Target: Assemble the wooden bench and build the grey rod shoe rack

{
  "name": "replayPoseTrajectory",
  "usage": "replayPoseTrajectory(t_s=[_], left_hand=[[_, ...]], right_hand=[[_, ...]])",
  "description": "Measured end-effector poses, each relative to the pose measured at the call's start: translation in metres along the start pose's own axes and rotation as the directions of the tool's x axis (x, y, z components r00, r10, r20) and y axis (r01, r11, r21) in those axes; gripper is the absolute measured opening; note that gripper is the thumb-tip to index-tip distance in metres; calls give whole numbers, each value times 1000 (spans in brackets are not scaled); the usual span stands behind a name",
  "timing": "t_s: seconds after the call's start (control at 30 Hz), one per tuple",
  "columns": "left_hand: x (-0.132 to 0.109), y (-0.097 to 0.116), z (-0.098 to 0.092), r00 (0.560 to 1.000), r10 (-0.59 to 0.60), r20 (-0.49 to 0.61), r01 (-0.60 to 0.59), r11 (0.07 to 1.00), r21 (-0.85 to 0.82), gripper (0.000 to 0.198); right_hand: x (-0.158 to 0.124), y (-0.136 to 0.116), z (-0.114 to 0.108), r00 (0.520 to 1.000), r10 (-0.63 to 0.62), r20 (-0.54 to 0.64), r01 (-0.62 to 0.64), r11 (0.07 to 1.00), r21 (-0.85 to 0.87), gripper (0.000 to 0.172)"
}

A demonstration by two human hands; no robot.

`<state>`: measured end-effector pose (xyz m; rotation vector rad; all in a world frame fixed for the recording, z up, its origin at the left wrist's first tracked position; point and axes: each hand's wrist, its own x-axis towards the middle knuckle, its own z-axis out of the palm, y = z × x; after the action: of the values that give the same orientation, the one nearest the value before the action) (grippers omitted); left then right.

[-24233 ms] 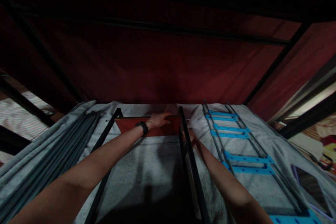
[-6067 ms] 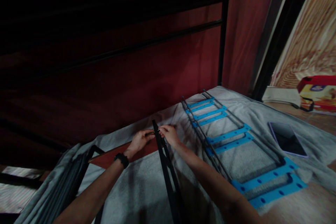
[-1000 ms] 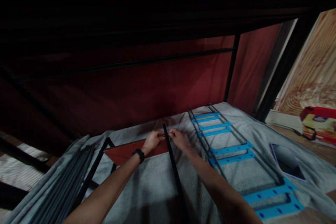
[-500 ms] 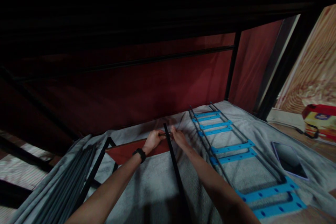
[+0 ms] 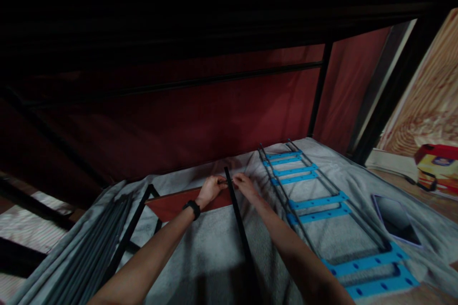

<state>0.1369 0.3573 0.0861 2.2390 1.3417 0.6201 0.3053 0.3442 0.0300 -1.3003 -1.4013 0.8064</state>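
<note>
Looking at a low bay under a dark overhead frame.

- red fabric wall (image 5: 200, 119) closes off the back, with a grey blanket (image 5: 203, 262) spread across the floor in front of it.
- Bundle of grey rods (image 5: 86, 252) lies along the blanket's left edge.
- Blue-and-grey racks (image 5: 315, 200) lie flat on the right half, running away from the camera.
- black bar (image 5: 239, 219) runs down the middle of the blanket from near the wall towards the camera. A second black bar (image 5: 132, 228) lies left of it, angled.
- red-brown panel (image 5: 171, 204) sits between the far ends of the two bars, its right end against the middle bar.
- Dark tablet (image 5: 395, 213) lies on the blanket, right of the racks. A red and yellow box (image 5: 438, 167) is on the floor beyond.
- left hand (image 5: 212, 188): fingers curled shut on the far end of the middle bar, at the panel joint. There's a black watch (image 5: 193, 208) on the wrist.
- right hand (image 5: 244, 185): thumb and fingertips pinched nearly closed just right of the same bar end, close to the left hand.
- small pale part (image 5: 231, 181) sits between the two sets of fingertips. It's too small to identify.
</note>
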Motion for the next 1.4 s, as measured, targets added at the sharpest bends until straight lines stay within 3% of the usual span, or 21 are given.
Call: replayPoseTrajectory(t_s=[0.1, 0.27, 0.5, 0.77, 0.9, 1.2, 1.4], left_hand=[[0, 0, 1, 1000, -6, -6, 6, 1000, 5, 20], [-1, 3, 0, 1000, -20, -1, 20, 1000, 19, 21], [-2, 6, -1, 1000, -15, -12, 15, 1000, 16, 19], [-1, 2, 1, 1000, 11, -27, -11, 1000, 4, 18], [-1, 3, 1, 1000, 11, -16, -11, 1000, -18, 19], [-1, 1, 1, 1000, 18, -23, -18, 1000, 0, 16], [-2, 5, -1, 1000, 21, -18, -21, 1000, 14, 15]], right_hand=[[1, -1, 1, 1000, -3, 2, 3, 999, -41, 20], [1, -2, 0, 1000, 14, -2, -14, 997, -80, 38], [1, -4, 4, 1000, -22, -13, 20, 993, -117, 17], [0, -2, 5, 999, -34, -5, 32, 973, -230, 18], [-2, 1, 4, 993, -112, 37, 118, 946, -302, 24], [-5, 9, -6, 956, -265, 127, 288, 929, -230, 28], [0, 4, -6, 973, -197, 121, 222, 938, -265, 31]])
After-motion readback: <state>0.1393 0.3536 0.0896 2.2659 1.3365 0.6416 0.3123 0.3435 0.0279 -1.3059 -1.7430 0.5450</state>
